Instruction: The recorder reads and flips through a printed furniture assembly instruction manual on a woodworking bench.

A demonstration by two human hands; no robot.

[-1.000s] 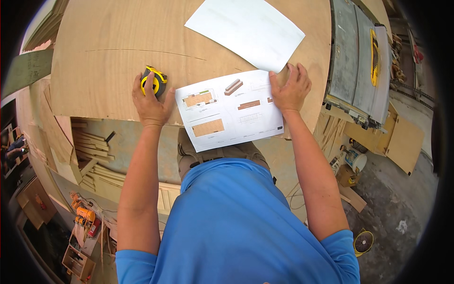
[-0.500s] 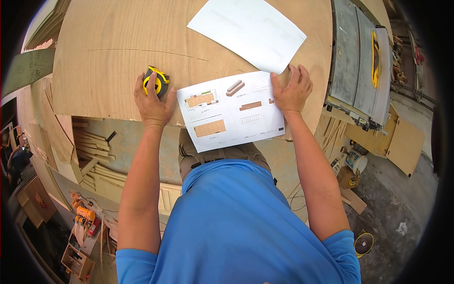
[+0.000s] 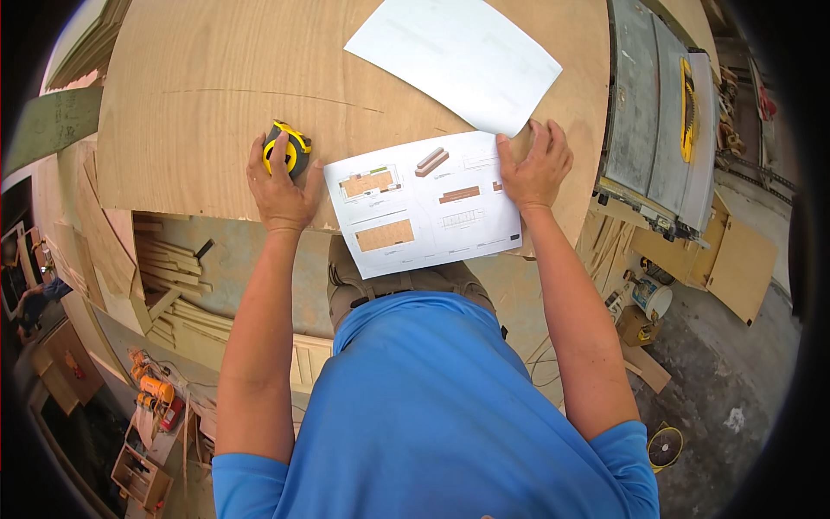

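Observation:
A printed sheet with coloured drawings lies at the near edge of the wooden board, its lower part hanging over that edge. Beside the sheet's left side, my left hand rests with fingers spread. One finger lies across a yellow and black tape measure, and the thumb is close to the paper. My right hand is open at the sheet's upper right corner, thumb on the paper and the other fingers on the board. Farther off lies a second, blank-looking white sheet, turned at an angle.
A table saw with a yellow blade guard adjoins the board on the right. Wood strips are stacked below left, near an orange power tool. On the floor at right are a white bucket and a small fan.
Both hands, the tape measure and the sheets stay practically where they were. At the far left edge, another person's arm has shifted.

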